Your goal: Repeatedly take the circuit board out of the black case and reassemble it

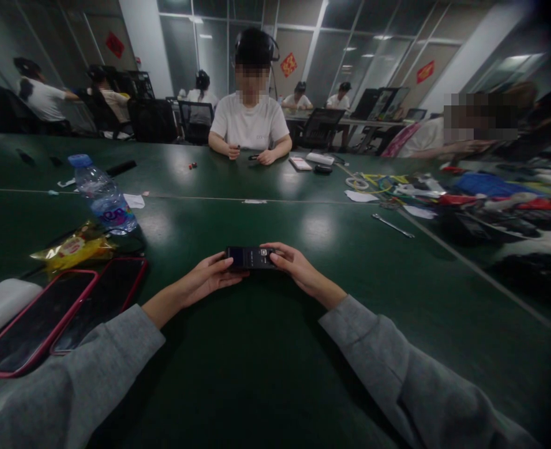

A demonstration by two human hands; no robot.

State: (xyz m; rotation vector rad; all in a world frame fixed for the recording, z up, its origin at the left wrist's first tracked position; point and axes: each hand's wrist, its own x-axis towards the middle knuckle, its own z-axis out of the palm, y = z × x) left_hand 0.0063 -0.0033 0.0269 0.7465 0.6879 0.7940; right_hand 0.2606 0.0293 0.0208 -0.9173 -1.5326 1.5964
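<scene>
Between my two hands is a small black handheld device [251, 257], held lengthwise above the green table. Its left part looks like a dark screen; the right part has small white markings and a square light-edged symbol. My left hand [212, 274] grips the left end, thumb on top and fingers underneath. The right end is in my right hand [295, 265], whose thumb presses on the face near the square symbol. The exact kind of device is too dark to make out.
At left are two red-edged phones [42, 321], a white case [7, 305], a yellow wrapper [74, 249] and a water bottle [102, 196]. A wrench [392, 226] and a pile of cables and tools [481, 193] lie right. A person [250, 121] sits opposite.
</scene>
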